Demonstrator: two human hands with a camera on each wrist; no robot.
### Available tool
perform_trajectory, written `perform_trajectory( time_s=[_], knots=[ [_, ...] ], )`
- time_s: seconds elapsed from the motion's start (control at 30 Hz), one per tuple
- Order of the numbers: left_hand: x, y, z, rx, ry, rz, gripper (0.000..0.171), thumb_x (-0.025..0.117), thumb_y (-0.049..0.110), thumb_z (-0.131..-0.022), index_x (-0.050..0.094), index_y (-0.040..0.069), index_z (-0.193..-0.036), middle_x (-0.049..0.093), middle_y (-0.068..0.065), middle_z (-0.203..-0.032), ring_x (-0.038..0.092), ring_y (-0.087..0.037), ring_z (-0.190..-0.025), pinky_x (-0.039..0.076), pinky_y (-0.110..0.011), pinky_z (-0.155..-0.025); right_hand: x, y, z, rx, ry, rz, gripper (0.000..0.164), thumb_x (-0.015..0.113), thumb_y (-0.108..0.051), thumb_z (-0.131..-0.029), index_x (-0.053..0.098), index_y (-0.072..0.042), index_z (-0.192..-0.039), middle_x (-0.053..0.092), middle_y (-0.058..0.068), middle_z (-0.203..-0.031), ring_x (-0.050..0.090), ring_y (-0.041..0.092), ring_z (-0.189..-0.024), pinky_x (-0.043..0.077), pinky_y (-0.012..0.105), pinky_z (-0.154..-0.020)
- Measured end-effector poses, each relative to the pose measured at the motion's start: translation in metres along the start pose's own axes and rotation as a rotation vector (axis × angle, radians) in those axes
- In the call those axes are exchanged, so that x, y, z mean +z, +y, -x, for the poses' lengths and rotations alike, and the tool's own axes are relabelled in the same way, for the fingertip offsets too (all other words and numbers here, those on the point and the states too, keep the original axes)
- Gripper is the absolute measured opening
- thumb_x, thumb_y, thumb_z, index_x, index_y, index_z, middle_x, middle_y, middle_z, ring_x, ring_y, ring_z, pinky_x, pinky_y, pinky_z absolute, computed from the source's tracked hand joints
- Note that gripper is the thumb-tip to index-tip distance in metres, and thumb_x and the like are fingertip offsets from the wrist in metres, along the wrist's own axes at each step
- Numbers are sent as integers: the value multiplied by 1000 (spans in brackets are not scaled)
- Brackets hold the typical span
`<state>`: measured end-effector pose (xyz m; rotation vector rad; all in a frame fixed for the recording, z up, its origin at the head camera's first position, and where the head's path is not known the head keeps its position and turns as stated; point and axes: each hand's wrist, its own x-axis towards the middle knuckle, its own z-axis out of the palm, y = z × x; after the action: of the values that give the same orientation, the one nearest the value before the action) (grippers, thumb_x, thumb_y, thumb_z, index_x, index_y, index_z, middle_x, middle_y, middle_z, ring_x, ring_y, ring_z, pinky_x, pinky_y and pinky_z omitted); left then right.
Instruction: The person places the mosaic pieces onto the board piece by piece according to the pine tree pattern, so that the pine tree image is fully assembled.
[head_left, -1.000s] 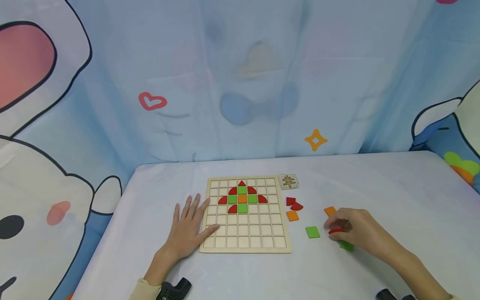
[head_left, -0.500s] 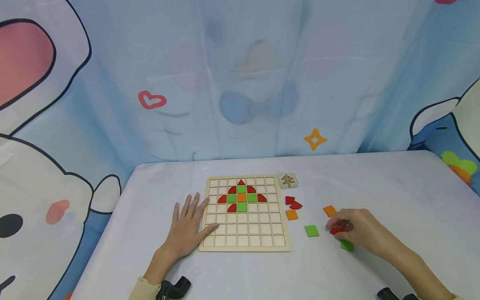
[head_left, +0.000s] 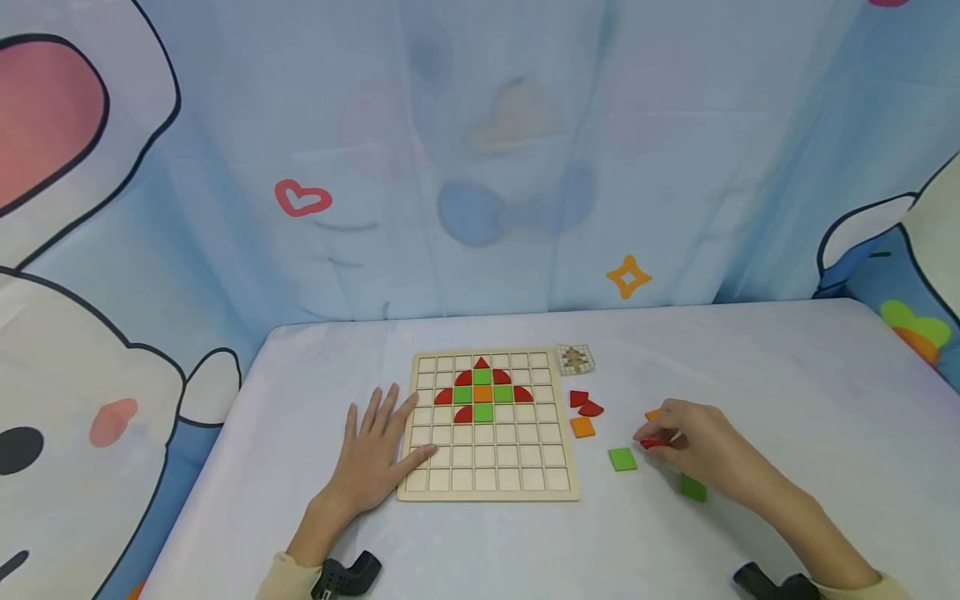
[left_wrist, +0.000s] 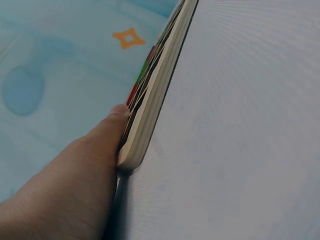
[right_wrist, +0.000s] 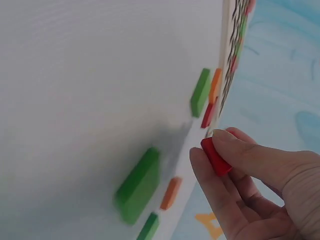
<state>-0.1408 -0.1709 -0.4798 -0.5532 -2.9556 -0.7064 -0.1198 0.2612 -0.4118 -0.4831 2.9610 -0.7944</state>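
Note:
A wooden grid board (head_left: 510, 481) lies on the white table, bearing a pattern of red, green and orange pieces in its upper half. My left hand (head_left: 372, 467) rests at the board's left edge with fingers spread and the thumb (left_wrist: 119, 111) on top of it. Over the table to the board's right, my right hand (head_left: 701, 437) pinches a small red piece (right_wrist: 216, 159) between thumb and fingers. Beneath and behind that hand lie a green tile (head_left: 693, 487) and a partly hidden orange tile (head_left: 652, 414).
Right beside the board lie two loose red pieces (head_left: 591, 409) and an orange tile (head_left: 582, 427). Another green tile (head_left: 622, 459) is between them and my right hand. A small pattern card (head_left: 575, 360) sits at the board's upper right corner. A blue curtain (head_left: 480, 250) hangs behind the table.
My right hand has lifted the red piece and moved slightly left and away from me, uncovering more of the green tile and covering most of the orange one. My left hand stays put.

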Motion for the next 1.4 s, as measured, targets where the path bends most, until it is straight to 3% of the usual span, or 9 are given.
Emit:
perform_trajectory(
  time_s=[0.3,0.57,0.9,1.2,1.4],
  knots=[
    [0,0,-1,-8,-12,2,83,60,56,-100,32,14,-166,18,-18,-173,6,-40,-161,-4,-69,-123,10,-40,-35,-131,-13,-112,20,86,2,-82,83,-5,-100,53,-6,-79,56,10,-78,57,21,-71],
    [1,-1,-2,-7,-6,4,82,59,56,-100,33,14,-165,19,-18,-173,6,-40,-161,-4,-69,-123,42,-60,-77,-268,-9,-220,16,86,3,-82,83,-5,-96,66,-7,-82,61,7,-75,57,22,-68],
    [3,-3,-2,-11,1,-18,83,58,58,-100,33,15,-165,20,-17,-173,7,-40,-161,-2,-70,-123,67,-76,-108,-325,-1,-236,12,81,3,-86,83,0,-98,70,-1,-83,58,8,-73,53,23,-65],
    [3,-2,-2,-4,6,-23,82,59,58,-99,34,14,-165,20,-17,-173,8,-41,-160,-1,-70,-122,73,-87,-112,-294,-9,-214,15,78,8,-88,83,0,-99,74,5,-89,59,10,-77,52,23,-66],
    [2,-2,-2,-1,9,-21,82,60,56,-99,35,13,-164,22,-19,-172,9,-41,-160,-1,-70,-122,75,-99,-111,-195,-16,-144,15,79,7,-87,83,0,-100,75,5,-92,65,17,-83,58,29,-75]
  ],
)
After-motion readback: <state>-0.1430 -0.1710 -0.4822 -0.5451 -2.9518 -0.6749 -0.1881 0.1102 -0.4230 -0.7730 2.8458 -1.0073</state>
